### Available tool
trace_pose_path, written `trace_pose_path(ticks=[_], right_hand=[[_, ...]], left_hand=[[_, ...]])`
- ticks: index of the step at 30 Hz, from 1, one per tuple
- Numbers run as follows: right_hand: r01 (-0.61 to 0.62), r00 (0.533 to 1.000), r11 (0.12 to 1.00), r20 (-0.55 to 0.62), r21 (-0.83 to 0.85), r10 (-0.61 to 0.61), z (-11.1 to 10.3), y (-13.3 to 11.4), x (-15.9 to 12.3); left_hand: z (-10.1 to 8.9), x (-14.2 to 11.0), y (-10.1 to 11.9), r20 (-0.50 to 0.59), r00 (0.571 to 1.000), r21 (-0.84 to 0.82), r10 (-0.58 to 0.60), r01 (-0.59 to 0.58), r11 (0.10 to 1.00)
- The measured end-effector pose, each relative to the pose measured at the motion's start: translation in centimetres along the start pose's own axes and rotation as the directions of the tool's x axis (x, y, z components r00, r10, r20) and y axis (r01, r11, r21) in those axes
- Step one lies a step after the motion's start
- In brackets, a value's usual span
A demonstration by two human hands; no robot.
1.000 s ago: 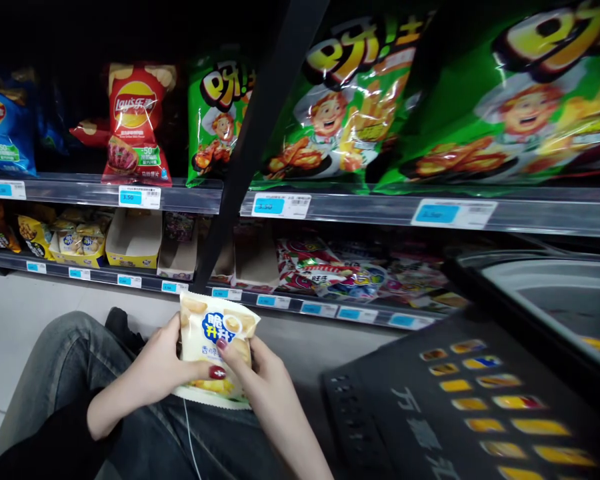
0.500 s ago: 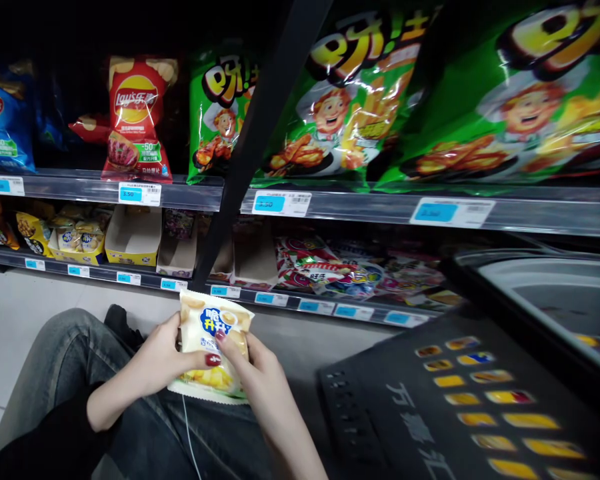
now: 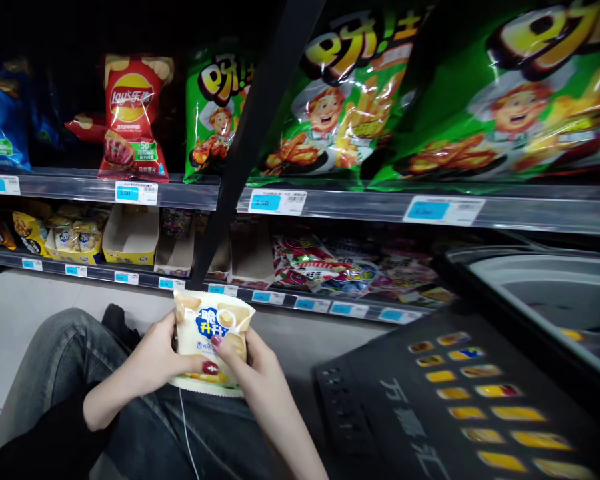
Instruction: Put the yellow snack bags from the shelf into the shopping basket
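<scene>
A small cream-coloured snack bag [image 3: 190,333] with a blue badge and yellow print at its base is held upright above my lap. My left hand [image 3: 163,357] grips its left edge, thumb across the front and the other fingers hidden behind. On the right edge, my right hand [image 3: 257,370] holds it the same way, its thumb pressed on the printed front. Both thumbs have dark red nails. Beyond the bag, on the bottom shelf, stands a yellow-and-white display box [image 3: 83,247] with little packets bearing a similar blue badge.
A black shopping basket [image 3: 370,400] with slotted sides stands close on my right. Upper shelf: a red chip bag [image 3: 134,120] and large green snack bags [image 3: 325,113]. Lower shelf: an open carton [image 3: 130,237] and red packets [image 3: 305,257]. A dark post [image 3: 250,140] divides the shelving.
The snack bag has tilted slightly in my hands, its front facing me more squarely. Both hands keep their hold. The whole view has shifted a little.
</scene>
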State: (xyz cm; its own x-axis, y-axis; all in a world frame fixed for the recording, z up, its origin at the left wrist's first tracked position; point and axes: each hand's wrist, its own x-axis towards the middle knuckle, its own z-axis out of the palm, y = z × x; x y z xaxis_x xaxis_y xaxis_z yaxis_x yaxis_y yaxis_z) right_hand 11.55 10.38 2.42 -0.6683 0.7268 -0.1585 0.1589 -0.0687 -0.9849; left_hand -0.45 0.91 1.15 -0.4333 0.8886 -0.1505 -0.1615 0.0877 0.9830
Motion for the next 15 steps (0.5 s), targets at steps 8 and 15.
trace_pose_path(ticks=[8,15], right_hand=[[0.122,0.987,0.987,0.114,-0.106,-0.109,-0.2,0.3,-0.2],[0.251,0.966,0.968,0.066,-0.029,-0.248,-0.7,-0.6,-0.3]], left_hand=[[0.0,-0.5,0.6,0.055,0.992,0.1,0.116,-0.121,0.988],[-10.4,1.0,6.9,0.084,0.965,0.755,0.247,-0.223,0.616]])
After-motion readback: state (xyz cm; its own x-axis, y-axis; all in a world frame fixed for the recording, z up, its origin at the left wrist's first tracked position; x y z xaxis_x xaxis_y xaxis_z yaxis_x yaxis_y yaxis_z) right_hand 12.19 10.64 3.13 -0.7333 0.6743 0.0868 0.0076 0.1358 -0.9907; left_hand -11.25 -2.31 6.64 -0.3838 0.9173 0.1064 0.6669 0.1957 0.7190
